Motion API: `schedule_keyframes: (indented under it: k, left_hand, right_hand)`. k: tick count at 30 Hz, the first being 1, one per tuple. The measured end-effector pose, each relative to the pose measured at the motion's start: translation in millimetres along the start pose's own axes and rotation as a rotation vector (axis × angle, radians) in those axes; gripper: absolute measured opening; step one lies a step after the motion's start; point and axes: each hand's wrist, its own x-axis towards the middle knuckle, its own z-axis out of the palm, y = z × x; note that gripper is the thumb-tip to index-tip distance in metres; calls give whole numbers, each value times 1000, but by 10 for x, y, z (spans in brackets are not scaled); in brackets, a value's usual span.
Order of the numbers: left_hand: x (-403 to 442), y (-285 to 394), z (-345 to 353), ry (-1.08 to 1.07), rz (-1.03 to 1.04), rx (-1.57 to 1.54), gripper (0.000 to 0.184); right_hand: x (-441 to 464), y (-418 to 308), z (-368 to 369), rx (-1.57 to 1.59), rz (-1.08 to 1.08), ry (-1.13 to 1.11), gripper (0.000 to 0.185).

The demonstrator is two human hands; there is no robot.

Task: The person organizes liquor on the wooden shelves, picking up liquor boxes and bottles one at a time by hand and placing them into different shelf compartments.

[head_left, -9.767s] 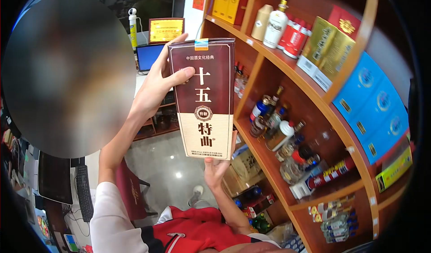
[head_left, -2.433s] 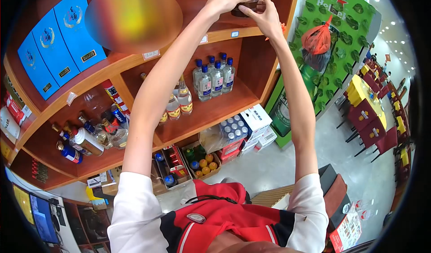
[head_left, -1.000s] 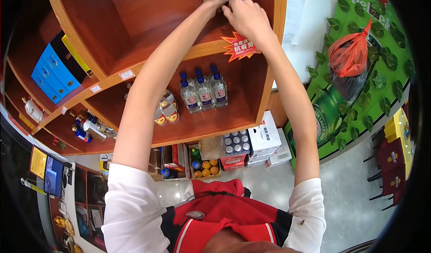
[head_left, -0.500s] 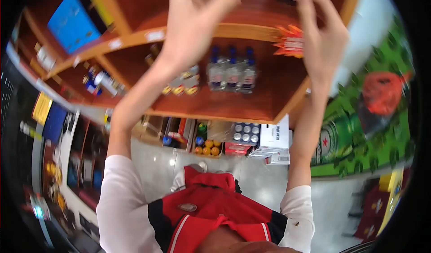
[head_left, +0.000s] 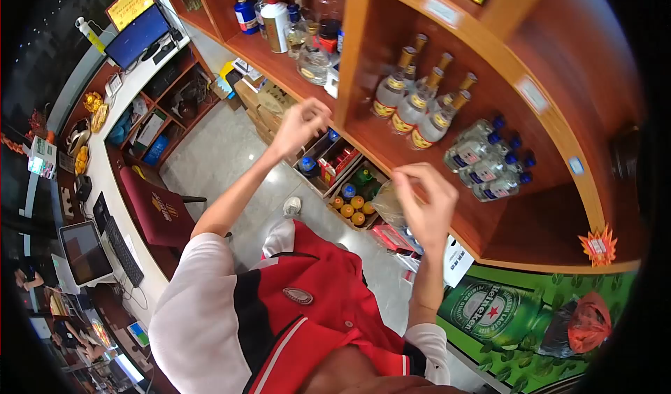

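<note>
My left hand (head_left: pixel 302 128) is raised in front of the shelf's lower edge, its fingers curled toward the thumb. My right hand (head_left: pixel 428 202) is lower and further right, with bent fingers meeting the thumb in a pinch. Anything held in either hand is too small or hidden to make out. The hands are apart. Beyond them, the wooden shelf (head_left: pixel 381 153) holds several gold-necked clear bottles (head_left: pixel 417 107) and a group of blue-capped clear bottles (head_left: pixel 487 162). Neither hand appears to touch a bottle.
Below the shelf are a crate of orange-topped bottles (head_left: pixel 355 211) and cardboard boxes (head_left: pixel 269 104). To the left, a white counter (head_left: pixel 115 139) carries a monitor (head_left: pixel 138 34) and a keyboard (head_left: pixel 124 253), beside a maroon chair (head_left: pixel 154 209). A red bag (head_left: pixel 589 324) lies at lower right.
The view has turned left, showing more of the counter. Both hands have come down from the upper shelf to lower in view, still with bent fingers.
</note>
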Motion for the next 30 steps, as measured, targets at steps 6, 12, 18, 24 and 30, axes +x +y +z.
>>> schedule_keyframes:
  k: [6,12,18,24,30]
  left_hand:
    - [1283,-711,-951,294,239,176,37]
    - [2307,-866,-1030,217,539,287,66]
    - [2515,-917,-1154,-197,442,344,54]
    - [2674,-1080,-1106,-152,558,402,49]
    - [2500,-995,-1317,-5,391,144,42]
  right_hand:
    - [449,434,1852,234,309,-249,15]
    - [720,800,2920,235,545,-249,21]
    - [727,1071,3174,283,682,-113,22]
    - [734,1392,3400,423,803,-25,20]
    - [805,1505,3634,562,870,69,42]
